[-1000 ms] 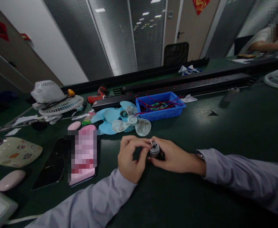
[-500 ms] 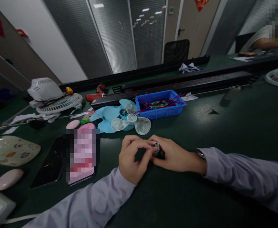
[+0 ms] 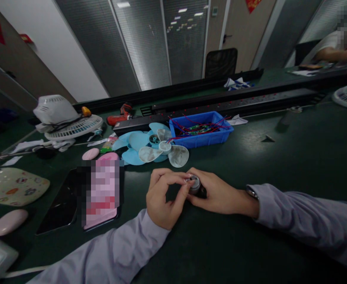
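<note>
My right hand is wrapped round a small dark can with a silver top, which stands upright on the green table. Dark openings show in the can's top, while its lower side is largely covered by my fingers. Thumb and forefinger of my left hand meet in a pinch at the near-left rim of that top. Whatever lies between these fingertips is too small to make out. Just beyond both hands lie a white-grey fan blade and light blue fan blades.
Behind stands a blue bin of wired circuit boards, before a long power strip. Leftward are a phone, a pink-screened phone, a white fan and an orange drill. Another person sits far right.
My left fingertips have shifted slightly left on the can's rim, and more of its silver top shows. The right hand keeps its grip.
</note>
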The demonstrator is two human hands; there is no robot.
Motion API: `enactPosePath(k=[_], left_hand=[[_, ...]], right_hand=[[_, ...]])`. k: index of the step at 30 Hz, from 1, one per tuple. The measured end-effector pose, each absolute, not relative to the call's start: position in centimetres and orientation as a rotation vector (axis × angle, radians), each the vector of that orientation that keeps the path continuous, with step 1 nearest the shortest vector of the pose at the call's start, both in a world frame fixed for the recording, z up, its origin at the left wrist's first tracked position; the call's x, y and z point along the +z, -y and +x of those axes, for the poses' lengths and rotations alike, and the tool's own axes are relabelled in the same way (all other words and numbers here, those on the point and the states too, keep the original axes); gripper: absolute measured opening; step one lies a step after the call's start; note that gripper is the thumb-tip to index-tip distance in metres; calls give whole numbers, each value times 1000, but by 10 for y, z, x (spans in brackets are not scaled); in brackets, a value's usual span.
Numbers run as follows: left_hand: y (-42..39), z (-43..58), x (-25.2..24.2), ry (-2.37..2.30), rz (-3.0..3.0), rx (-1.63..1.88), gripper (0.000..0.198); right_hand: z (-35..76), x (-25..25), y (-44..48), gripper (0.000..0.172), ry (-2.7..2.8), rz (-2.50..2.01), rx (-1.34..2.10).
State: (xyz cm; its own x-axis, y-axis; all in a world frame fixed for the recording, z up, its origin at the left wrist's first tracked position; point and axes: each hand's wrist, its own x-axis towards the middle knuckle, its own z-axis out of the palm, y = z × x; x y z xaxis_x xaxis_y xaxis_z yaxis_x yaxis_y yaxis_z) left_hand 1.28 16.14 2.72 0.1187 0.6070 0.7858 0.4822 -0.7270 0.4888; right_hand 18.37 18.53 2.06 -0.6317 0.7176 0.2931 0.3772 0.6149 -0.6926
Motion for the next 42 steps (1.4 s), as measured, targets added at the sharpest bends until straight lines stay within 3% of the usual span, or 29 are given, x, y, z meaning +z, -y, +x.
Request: enactPosePath(k=[36, 42], left_hand=[[-161, 13, 30, -1111, 2290, 1547, 19], [-160, 12, 31, -1122, 2321, 1488, 21]], right_hand=[[184, 16, -188, 22, 2283, -827, 771], [185, 11, -188, 30, 2280, -787, 735]])
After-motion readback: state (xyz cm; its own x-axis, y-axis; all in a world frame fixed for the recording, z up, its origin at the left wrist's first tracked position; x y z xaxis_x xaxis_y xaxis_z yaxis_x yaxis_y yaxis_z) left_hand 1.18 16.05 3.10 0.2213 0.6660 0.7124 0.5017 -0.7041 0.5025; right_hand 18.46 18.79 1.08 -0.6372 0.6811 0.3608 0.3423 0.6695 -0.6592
